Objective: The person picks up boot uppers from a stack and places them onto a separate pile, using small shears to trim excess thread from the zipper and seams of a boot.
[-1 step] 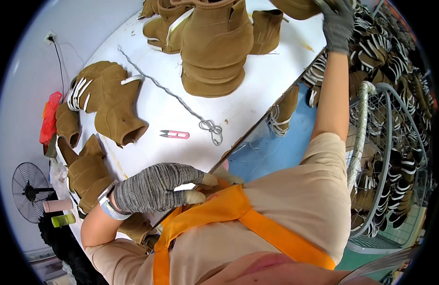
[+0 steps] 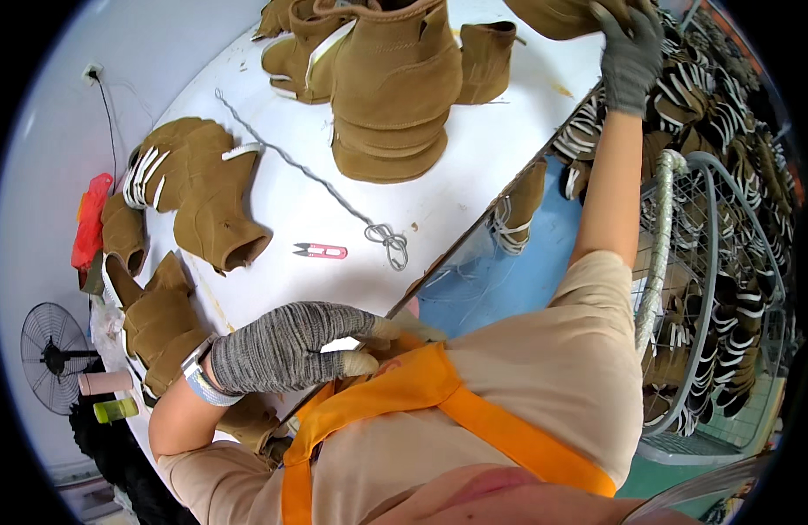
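Note:
My right hand, in a grey knit glove, reaches to the far right over the table edge. Its fingers are closed on a brown suede boot upper, cut off by the top of the view. My left hand, gloved in grey with pale fingertips, is bent at the near table edge by the orange apron. Thumb and fingers curl around a brown piece, mostly hidden. Beyond it lie pink-handled thread snips and a twisted grey cord with a looped end.
Nested brown uppers stand upright on the white table. More uppers lie at the left. One laced upper sits below the right edge by a blue surface. A wire cart of uppers stands right; a fan stands left.
My right hand and the upper in it have shifted slightly to the right. My left hand stays almost where it was.

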### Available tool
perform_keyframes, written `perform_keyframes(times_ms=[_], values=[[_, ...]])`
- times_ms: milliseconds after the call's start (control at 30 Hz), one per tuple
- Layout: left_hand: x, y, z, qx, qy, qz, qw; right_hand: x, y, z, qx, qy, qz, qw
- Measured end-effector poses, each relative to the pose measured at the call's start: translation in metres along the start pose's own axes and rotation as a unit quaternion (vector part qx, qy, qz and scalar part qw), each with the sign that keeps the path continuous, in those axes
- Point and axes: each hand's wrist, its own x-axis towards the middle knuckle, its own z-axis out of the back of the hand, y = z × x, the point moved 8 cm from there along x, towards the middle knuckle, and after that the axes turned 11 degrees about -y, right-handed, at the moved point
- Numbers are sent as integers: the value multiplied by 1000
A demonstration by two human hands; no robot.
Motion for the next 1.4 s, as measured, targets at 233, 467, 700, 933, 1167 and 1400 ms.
perform_keyframes(times_ms=[233,467,700,933,1167,1400], values=[[-10,-7,-3,45,-73,-75,993,19,95,216,201,-212,-217,931],[-56,-41,50,-220,-279,-201,913,-1,259,241,490,-181,-280,806],[-169,32,105,-272,-439,-217,829,-22,403,163,579,70,-356,730],[-262,103,150,-101,-564,-243,783,-13,504,168,437,44,-197,877],[-283,129,168,46,-661,-182,727,-29,560,173,566,-6,-177,805],[-275,118,172,-96,-627,-239,735,-65,572,124,678,267,-495,473]])
